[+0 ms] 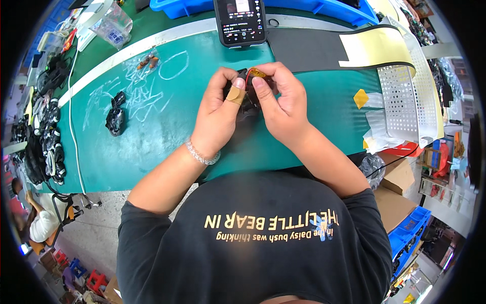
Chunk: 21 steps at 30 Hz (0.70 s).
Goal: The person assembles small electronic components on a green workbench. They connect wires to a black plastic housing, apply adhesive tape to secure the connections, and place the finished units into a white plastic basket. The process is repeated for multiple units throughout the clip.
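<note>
Close together over the green work mat point(152, 147), my two hands hold a dark part point(247, 109), mostly hidden by the fingers. My left hand point(221, 104), with tan tape round its thumb, is closed on the part's left side. A small yellow-wrapped piece point(259, 72) with a red wire, which looks like a battery, sits at the top. My right hand point(281, 99) pinches it between thumb and forefinger. To the left lies a glossy black part point(115, 119), apart from both hands.
A phone point(242, 25) stands beyond my hands, before a blue bin point(324, 6). Right are a black foam strip point(309, 49) and a perforated white tray point(405, 96). Farther left lie a clear bag with orange-brown pieces point(148, 62), a plastic jar point(112, 28) and bundled black cables point(45, 142).
</note>
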Tool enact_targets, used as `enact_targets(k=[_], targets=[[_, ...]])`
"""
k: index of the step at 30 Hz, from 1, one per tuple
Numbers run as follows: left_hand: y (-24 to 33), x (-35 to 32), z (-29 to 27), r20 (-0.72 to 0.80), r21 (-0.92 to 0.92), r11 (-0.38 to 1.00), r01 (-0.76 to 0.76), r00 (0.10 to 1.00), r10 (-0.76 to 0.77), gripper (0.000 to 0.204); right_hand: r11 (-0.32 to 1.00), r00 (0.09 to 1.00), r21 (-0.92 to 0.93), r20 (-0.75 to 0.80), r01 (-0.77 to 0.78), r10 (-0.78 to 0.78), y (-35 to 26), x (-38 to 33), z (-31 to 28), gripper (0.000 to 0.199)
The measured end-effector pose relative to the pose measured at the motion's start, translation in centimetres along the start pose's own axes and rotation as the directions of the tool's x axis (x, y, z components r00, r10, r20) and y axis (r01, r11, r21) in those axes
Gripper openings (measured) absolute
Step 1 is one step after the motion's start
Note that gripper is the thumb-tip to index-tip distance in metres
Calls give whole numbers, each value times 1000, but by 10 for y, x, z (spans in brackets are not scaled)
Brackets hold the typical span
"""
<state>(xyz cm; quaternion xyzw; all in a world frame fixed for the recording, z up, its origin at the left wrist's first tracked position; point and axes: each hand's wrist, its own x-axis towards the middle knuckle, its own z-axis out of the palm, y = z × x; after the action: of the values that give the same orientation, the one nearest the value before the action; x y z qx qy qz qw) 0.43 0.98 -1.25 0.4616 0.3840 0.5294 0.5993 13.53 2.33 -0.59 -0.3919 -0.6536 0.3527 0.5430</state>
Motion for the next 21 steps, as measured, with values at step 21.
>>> enact_targets(k=[21], targets=[[-1,-2,-1,28,74,981,-178,984,176,13,998,1000,55,-12,14,-13,-6,4,13,13]])
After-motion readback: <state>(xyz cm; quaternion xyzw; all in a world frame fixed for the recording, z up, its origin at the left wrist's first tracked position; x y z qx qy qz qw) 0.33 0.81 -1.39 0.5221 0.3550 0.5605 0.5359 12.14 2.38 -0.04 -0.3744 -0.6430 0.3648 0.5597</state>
